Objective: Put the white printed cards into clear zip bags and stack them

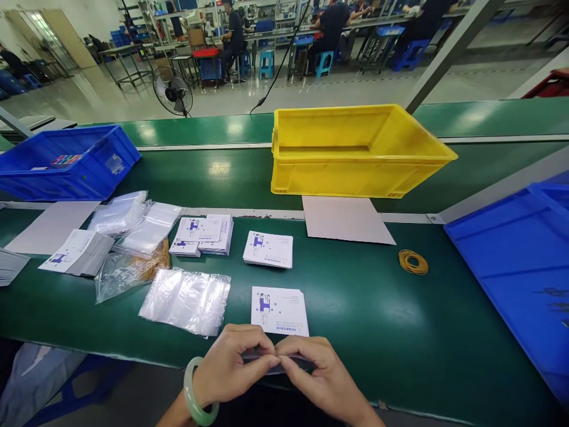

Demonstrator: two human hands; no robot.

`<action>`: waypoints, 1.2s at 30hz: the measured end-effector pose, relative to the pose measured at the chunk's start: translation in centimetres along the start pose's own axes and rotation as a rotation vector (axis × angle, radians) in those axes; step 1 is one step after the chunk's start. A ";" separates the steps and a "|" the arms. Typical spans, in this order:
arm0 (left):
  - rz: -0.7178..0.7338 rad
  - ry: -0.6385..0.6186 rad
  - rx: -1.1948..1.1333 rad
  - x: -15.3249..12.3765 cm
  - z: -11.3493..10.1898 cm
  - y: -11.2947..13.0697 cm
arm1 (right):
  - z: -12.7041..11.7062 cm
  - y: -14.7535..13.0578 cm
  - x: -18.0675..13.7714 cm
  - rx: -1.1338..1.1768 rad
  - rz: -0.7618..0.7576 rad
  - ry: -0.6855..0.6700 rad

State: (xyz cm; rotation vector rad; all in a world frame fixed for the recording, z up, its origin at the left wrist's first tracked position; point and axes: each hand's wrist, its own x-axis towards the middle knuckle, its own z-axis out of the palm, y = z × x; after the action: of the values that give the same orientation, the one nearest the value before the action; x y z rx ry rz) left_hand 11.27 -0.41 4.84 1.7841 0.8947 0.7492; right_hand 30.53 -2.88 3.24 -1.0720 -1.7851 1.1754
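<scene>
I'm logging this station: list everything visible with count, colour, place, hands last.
Workbench: one, green, full width
Yellow bin: one, yellow, back centre-right
Blue bins: two nearby, blue, left, right
Printed card stacks: several, white and purple, left, centre
Clear bags: several, transparent, left
Rubber bands: uncounted, tan, left, right
Flat sheets: two, pale, left, centre-right
Fan: one, black, background
Stools: several, blue, background
People: several, dark-clothed, background
Thin item: uncounted, pale, between fingers
Bangle: one, green, left wrist
Left hand, right hand: two, bare, front
</scene>
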 end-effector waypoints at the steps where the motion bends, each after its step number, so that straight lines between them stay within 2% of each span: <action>1: 0.018 -0.012 0.011 0.0 0.1 0.0 | 0.1 0.1 0.0 -0.003 -0.004 0.003; 6: 0.109 -0.016 0.048 0.0 0.7 0.3 | 0.3 -0.1 -0.3 0.022 0.001 0.032; 9: 0.123 0.078 0.069 0.4 0.9 0.1 | -1.1 0.0 -0.7 0.079 0.069 0.145; 11: 0.131 0.175 0.179 0.9 0.9 -0.7 | -3.0 0.7 -1.2 0.186 0.154 0.366; 13: 0.147 0.199 0.362 1.6 0.7 -2.1 | -5.4 1.8 -1.7 0.350 0.266 0.732; 16: 0.153 0.059 0.605 2.6 0.9 -4.6 | -8.7 3.8 -2.7 0.564 0.397 1.269; 17: 0.148 0.000 0.655 3.0 1.1 -5.3 | -9.3 4.3 -3.1 0.581 0.413 1.378; 19: 0.137 -0.094 0.717 3.6 1.6 -6.4 | -9.8 5.0 -3.9 0.476 0.459 1.449; 21: 0.136 -0.141 0.737 4.0 2.0 -7.0 | -9.2 5.2 -4.6 0.162 0.549 1.411; 23: 0.141 -0.152 0.726 4.2 2.1 -6.9 | -7.9 5.2 -5.0 -0.210 0.567 1.332; 25: 0.161 -0.144 0.700 4.2 2.0 -6.4 | -6.5 5.2 -4.7 -0.358 0.521 1.189; 26: 0.180 -0.140 0.685 4.1 2.0 -6.0 | -5.8 5.2 -4.3 -0.321 0.499 1.079; 29: 0.249 -0.130 0.650 3.7 2.2 -4.7 | -3.9 5.1 -2.5 -0.011 0.506 0.649; 31: 0.301 -0.124 0.652 3.2 2.3 -3.9 | -2.9 4.8 -1.3 0.142 0.500 0.463; 33: 0.324 -0.074 0.685 2.4 2.2 -3.6 | -2.3 4.3 -0.6 0.232 0.503 0.391; 36: 0.188 0.162 0.770 0.6 1.0 -4.1 | -2.5 3.5 -0.5 0.304 0.554 0.436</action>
State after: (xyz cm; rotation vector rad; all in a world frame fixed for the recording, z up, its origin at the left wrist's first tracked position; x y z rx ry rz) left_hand 11.40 0.67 0.75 2.5342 1.2434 0.7252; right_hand 33.85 -1.68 0.66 -1.5431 -0.9633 1.3432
